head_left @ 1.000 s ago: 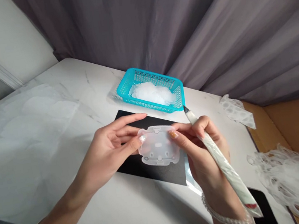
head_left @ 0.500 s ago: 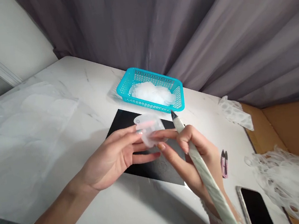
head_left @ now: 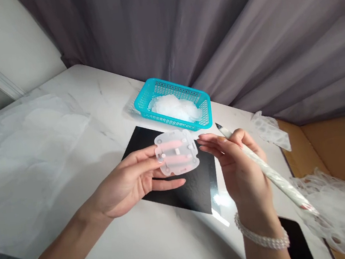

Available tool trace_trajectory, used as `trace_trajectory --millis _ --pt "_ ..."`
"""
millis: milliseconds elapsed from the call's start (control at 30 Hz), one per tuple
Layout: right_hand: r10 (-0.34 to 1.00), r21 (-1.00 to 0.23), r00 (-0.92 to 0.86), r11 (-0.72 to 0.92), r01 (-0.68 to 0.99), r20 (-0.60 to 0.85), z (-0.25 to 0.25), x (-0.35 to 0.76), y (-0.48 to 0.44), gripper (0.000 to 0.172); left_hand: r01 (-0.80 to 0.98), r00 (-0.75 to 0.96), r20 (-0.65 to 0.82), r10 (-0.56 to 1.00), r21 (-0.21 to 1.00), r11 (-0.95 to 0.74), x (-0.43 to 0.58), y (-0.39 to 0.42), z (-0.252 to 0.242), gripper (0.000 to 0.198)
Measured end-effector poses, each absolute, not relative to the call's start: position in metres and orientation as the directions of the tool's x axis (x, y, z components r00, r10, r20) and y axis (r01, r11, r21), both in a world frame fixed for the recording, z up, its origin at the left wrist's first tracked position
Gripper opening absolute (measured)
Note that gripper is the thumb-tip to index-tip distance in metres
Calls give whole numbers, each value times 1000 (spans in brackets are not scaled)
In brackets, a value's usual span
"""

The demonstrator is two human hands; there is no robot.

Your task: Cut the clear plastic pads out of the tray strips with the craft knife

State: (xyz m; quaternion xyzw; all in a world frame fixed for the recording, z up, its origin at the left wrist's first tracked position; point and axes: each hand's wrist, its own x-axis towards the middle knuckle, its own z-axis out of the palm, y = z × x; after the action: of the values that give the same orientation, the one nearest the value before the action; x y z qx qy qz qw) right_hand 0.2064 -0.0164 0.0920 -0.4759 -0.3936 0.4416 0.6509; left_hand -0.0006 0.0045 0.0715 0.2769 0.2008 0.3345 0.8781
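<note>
My left hand (head_left: 130, 177) pinches a translucent white silicone-like piece (head_left: 182, 162) by its left edge, thumb on top and fingers behind. The piece is flat, with notched edges, small holes and little raised bumps; the fingers show through it. Just right of it is my right hand (head_left: 237, 154), its fingertips close to the piece's right edge. A pen-shaped tool (head_left: 282, 182) with a pale wrapped handle and a dark pointed tip is held in the crook of its thumb, the tip pointing up and left. Beneath the hands lies a black mat (head_left: 197, 190).
A blue basket (head_left: 143, 108) behind the mat holds several whitish translucent pieces (head_left: 175, 107). Plastic sheeting (head_left: 27, 155) covers the table's left. To the right are a cardboard box (head_left: 342, 138), tangled translucent scraps (head_left: 343, 208), another scrap (head_left: 270, 130) and a partly hidden phone (head_left: 297, 240).
My right hand has moved right, away from the translucent piece, and the tool has tilted over to the right. The piece now lies flatter toward me in my left hand, which has barely moved.
</note>
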Motion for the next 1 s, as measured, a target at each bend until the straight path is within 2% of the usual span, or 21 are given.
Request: trace_trajectory --millis 200,333,533,667,867,1000 --pt "966 -965 254 102 -242 39 92 209 -17 31 -470 728 -147 669 603 645 1 5 70 38" --pt "989 -959 149 34 -283 -9 91 208 -19 33 -480 759 -102 643 580 658 1 7 67 42" --pt "998 -971 34 -35 -237 -44 86 203 -19 42 -474 800 -69 596 537 698 -5 9 60 53" --pt "996 -977 52 -60 -205 -72 82 199 -19 47 -458 771 -111 627 587 668 -9 7 59 51" --pt "990 -986 110 -73 -151 -90 76 195 -18 49 -425 664 -154 731 728 539 -13 2 61 42" --pt "984 -984 139 -94 -153 -115 71 193 -15 51 -339 630 -158 760 825 452 -18 -2 66 39"
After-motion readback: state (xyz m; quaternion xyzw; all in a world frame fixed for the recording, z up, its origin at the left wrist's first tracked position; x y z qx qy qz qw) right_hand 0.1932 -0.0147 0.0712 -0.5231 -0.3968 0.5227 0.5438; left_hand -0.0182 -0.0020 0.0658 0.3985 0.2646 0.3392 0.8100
